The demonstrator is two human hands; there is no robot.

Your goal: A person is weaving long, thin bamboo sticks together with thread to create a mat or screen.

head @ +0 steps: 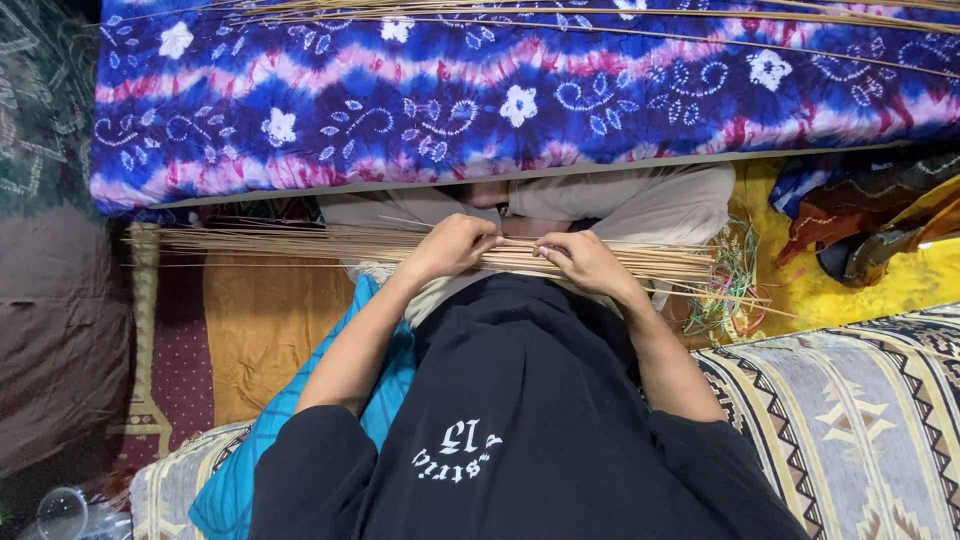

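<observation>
- No packages, labels, signs or screens are showing anywhere in the head view.

I sat on the floor (250, 330), spread with an orange-brown mat. Along its far edge lay a mattress (500, 100) in blue, purple and pink tie-dye cloth, thin sticks (600, 12) lying along its top. At the right edge, yellow cloth (850, 280) covered the floor, a tangle of green and red strips (735, 280) on it. Near me, a striped patterned cushion (860, 420) lay at the right corner.
</observation>
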